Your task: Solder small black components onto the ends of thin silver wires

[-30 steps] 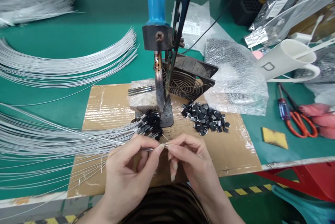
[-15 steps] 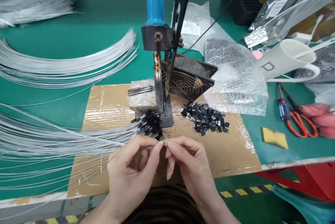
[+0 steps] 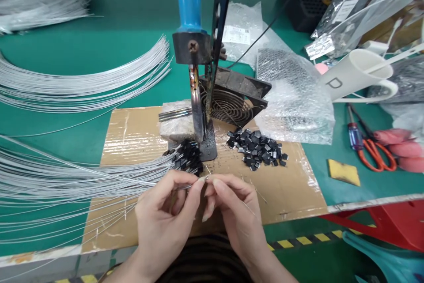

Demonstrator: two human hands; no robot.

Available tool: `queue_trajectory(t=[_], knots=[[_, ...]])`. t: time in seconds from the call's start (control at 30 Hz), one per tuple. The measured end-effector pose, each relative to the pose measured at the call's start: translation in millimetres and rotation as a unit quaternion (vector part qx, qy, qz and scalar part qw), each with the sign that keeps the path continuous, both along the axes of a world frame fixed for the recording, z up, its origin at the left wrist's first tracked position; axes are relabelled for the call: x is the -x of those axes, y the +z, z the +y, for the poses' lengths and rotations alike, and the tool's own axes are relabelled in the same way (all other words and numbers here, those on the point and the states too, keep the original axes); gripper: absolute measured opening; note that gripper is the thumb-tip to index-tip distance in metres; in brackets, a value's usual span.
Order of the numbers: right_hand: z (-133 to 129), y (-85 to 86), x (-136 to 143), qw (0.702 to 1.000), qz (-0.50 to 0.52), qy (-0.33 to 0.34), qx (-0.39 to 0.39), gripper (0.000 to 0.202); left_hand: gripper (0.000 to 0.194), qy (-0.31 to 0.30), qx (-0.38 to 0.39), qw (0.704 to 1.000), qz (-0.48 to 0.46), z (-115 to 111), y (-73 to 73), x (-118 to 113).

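Green bench [image 3: 132, 5], brown cardboard [image 3: 281, 194] on it. Left hand [image 3: 168, 216] and right hand [image 3: 238, 212], thumbs and index fingers pinched narrow on a wire end [image 3: 206, 178] (tiny, mostly hidden) over the cardboard. Black pieces [image 3: 256, 148] heaped right, wire bundle [image 3: 99, 177] left. Green floor [image 3: 298, 261], yellow-black tape [image 3: 303, 241].

The single view comes from a camera worn on the person's head, facing forward and down across the green surface [image 3: 82, 44]. It looks from close above the hands [image 3: 165, 219], which sit in the lower middle (the forearms [image 3: 266, 261] enter from the bottom edge). The blue-handled tool [image 3: 188, 7] is cut by the top edge; past the surface's near edge, floor [image 3: 308, 263] shows at lower right.
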State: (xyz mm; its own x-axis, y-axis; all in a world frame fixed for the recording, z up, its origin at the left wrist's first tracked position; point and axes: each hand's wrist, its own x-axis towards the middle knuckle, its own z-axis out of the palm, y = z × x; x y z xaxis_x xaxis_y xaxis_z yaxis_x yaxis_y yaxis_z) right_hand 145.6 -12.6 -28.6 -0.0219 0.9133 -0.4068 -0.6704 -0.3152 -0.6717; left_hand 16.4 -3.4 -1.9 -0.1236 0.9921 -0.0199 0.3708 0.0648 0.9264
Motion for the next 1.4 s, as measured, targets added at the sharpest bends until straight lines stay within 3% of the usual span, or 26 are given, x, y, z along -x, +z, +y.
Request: queue_trajectory(t=[0.4,0.57,0.77,0.97,1.23,1.4], knots=[[0.9,1.4,-10.1,0.998,-0.034,0.042,-0.016,0.011,0.007,-0.051,-0.027,0.998,0.012,0.8,-2.5,4.0],[2.8,1.6,-11.6,0.999,-0.019,0.037,-0.007,0.013,0.012,-0.036,-0.005,0.999,0.014,-0.8,-0.6,3.8],[7.8,1.9,-17.6,0.998,-0.010,0.060,0.006,0.017,0.010,-0.079,-0.017,0.996,0.027,0.3,-3.7,10.2],[5.7,1.4,-14.8,0.999,-0.003,0.052,-0.001,0.016,0.010,-0.039,0.001,0.999,0.016,0.4,-0.7,5.3],[0.3,1.5,-1.6,1.000,0.022,0.003,0.000,0.012,0.007,-0.033,-0.019,0.999,0.020,-1.4,-5.1,3.5],[-2.3,0.0,-5.8,0.999,-0.037,0.007,-0.023,0.017,0.008,0.002,0.021,1.000,0.008,1.0,0.3,1.4]])
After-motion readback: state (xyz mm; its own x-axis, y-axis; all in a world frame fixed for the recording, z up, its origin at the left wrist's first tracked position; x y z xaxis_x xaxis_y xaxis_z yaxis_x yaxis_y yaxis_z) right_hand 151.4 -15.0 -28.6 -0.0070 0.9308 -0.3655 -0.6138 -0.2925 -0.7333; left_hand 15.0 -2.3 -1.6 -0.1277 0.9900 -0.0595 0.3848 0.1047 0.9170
